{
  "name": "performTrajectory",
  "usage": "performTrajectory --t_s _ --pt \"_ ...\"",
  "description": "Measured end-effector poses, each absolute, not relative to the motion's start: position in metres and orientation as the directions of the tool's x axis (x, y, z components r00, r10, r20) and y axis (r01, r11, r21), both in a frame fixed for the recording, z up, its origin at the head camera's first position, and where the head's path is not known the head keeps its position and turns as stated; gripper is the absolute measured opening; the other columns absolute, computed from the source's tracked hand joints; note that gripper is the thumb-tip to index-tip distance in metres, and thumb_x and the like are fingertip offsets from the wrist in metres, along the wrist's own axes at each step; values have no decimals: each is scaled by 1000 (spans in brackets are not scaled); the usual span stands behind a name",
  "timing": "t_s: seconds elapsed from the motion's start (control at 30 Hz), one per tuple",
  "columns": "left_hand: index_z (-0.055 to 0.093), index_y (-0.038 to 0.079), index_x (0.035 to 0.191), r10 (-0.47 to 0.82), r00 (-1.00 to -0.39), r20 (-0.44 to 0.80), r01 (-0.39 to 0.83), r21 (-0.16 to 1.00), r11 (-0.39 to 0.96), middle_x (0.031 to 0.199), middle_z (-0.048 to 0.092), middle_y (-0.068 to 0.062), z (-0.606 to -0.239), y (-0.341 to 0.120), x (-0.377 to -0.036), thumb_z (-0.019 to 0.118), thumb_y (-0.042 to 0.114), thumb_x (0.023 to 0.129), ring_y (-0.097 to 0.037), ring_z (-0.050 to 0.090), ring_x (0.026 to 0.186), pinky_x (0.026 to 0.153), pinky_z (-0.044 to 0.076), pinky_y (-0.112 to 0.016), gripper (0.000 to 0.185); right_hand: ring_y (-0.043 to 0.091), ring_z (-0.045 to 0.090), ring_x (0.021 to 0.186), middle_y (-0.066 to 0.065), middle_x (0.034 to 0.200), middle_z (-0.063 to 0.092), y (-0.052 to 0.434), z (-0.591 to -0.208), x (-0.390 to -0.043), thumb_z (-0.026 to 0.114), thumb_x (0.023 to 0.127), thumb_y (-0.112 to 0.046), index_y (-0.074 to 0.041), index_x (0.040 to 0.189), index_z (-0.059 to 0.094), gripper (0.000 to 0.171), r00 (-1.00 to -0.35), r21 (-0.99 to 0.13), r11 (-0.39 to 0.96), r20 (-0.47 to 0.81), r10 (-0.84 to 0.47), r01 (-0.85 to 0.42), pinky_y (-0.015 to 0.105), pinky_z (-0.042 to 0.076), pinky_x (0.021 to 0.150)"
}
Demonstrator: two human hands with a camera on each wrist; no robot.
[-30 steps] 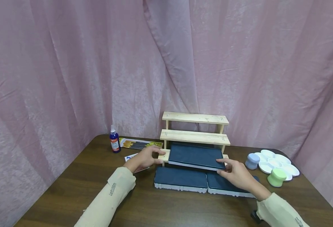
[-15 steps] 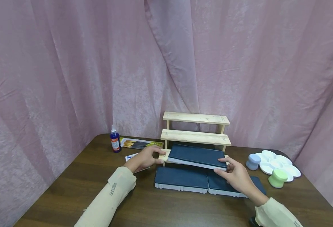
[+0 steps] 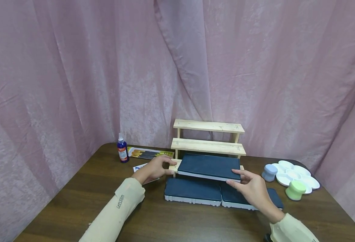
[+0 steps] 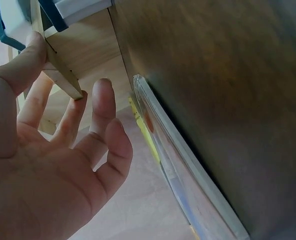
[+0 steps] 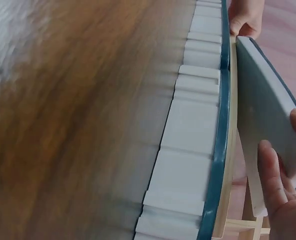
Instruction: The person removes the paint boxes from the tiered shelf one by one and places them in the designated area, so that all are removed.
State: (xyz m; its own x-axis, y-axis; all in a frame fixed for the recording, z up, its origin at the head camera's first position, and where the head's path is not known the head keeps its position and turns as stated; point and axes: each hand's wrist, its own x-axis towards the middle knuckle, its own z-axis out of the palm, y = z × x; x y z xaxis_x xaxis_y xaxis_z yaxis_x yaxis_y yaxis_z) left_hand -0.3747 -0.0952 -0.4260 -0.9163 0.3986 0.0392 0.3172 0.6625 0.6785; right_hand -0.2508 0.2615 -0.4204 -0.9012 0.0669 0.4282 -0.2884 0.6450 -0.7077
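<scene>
My left hand (image 3: 155,167) pinches the left end of the lowest board of a three-step wooden shelf (image 3: 207,144), thumb on top and fingertips beneath in the left wrist view. On that board lies a flat case with a dark blue lid and white base (image 3: 209,165). My right hand (image 3: 253,186) grips the case's right front corner between thumb and fingers. In the right wrist view the held case (image 5: 270,95) slants away from the board, its right end raised. Two similar cases, a left one (image 3: 192,189) and a right one (image 3: 272,197), stand end to end on the table in front.
Left of the shelf are a blue bottle (image 3: 122,150), a packet of paintbrushes (image 3: 148,153) and a flat white packet (image 3: 138,166), partly hidden by my hand. Rightward stand a white flower-shaped palette (image 3: 293,174), a blue pot (image 3: 269,172) and a green pot (image 3: 295,190). Pink curtain hangs behind.
The held case has shifted slightly left along the board. Its tilt has varied, with less of its white front side showing than half a second ago. The left hand stays put.
</scene>
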Motion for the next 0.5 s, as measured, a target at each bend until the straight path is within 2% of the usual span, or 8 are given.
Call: performTrajectory --t_s 0.1,0.23,0.5 --pt "73 20 120 404 -914 43 325 673 664 142 53 -8 -427 -95 -375 80 20 85 -35 41 137 112 31 -53 36 13 68 73 9 87 73 262 -422 -251 88 75 -32 -9 113 75 45 -865 -661 676 496 68 -326 20 53 60" --pt "73 20 120 406 -913 46 330 668 666 142 53 -8 -428 -95 -375 80 20 85 -34 41 136 112 31 -52 36 10 63 67 3 80 70 262 -424 -250 89 74 -24 -11 109 76 40 -827 -641 670 557 71 -374 17 52 61" --pt "73 21 120 405 -913 51 336 659 673 142 54 -7 -426 -95 -376 80 20 85 -34 43 135 111 33 -52 36 6 51 53 -3 67 61 264 -423 -246 92 68 -12 -12 102 77 37 -762 -620 614 646 47 -488 16 43 46"
